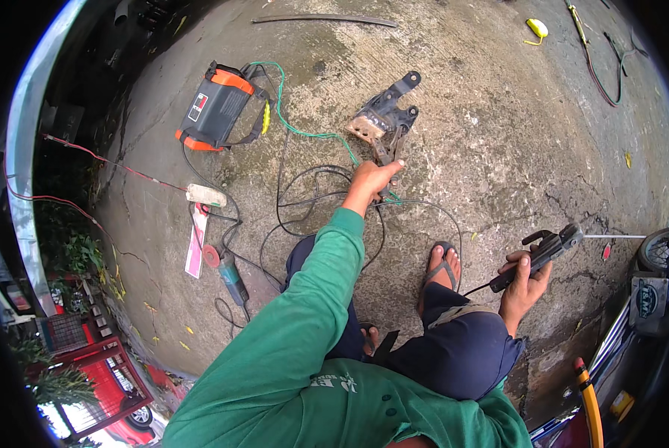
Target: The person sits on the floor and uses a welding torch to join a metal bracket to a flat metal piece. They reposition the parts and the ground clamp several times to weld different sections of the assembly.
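My left hand (371, 181) is closed around the handles of a ground clamp (384, 154), which meets the lower end of a dark metal bracket (386, 112) lying on the concrete. Rust and bare patches show on the bracket's plate, and its two arms end in round holes. A green cable (308, 134) leads to the clamp. Out to the right, above the floor, my right hand (523, 291) grips a black electrode holder (539, 257). From its jaw a thin welding rod (614, 237) points right. My fingers partly hide both handles.
A grey-orange welding machine (222, 108) stands at left. Near it lie a white socket block (206, 196), a pink-white packet (197, 239) and an angle grinder (233, 282). Black cables (304, 175) loop before my feet. A metal bar (323, 19) lies far off; tools crowd the right edge.
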Available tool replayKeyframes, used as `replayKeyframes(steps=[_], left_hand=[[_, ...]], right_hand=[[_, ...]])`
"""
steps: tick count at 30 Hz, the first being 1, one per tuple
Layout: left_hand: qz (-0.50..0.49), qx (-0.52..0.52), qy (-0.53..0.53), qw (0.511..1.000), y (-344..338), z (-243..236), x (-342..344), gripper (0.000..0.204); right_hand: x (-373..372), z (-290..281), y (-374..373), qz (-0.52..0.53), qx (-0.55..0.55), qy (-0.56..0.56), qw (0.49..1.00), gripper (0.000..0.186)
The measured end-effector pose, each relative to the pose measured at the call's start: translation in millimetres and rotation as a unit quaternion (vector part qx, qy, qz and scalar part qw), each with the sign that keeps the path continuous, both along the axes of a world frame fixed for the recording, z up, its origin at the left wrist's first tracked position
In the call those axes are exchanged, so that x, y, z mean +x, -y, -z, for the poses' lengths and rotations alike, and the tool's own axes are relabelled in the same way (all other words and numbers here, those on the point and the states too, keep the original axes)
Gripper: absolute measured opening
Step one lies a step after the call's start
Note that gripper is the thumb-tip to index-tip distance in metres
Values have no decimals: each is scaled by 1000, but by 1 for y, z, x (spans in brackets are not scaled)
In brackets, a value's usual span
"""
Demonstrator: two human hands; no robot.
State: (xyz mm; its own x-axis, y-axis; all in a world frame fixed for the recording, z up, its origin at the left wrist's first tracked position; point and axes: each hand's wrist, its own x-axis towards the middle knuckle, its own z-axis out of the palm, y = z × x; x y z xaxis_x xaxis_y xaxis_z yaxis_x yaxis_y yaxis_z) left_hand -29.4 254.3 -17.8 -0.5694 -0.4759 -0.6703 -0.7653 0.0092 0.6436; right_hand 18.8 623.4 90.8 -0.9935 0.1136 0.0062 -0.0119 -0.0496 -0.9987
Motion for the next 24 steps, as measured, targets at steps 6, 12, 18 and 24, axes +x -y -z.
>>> replayKeyframes(steps=[6, 12, 18, 24], left_hand=[[52, -138, 6, 989, 6, 12, 26, 64], [251, -245, -73, 934, -37, -31, 65, 81], [629, -276, 43, 726, -58, -24, 114, 90], [493, -139, 29, 859, -32, -6, 79, 68]], right_hand=[[19, 5, -23, -7, -55, 29, 998, 37], [16, 20, -92, 96, -92, 53, 990, 36], [28, 9, -176, 64, -256, 28, 964, 39], [46, 0, -196, 36, -258, 30, 965, 40]])
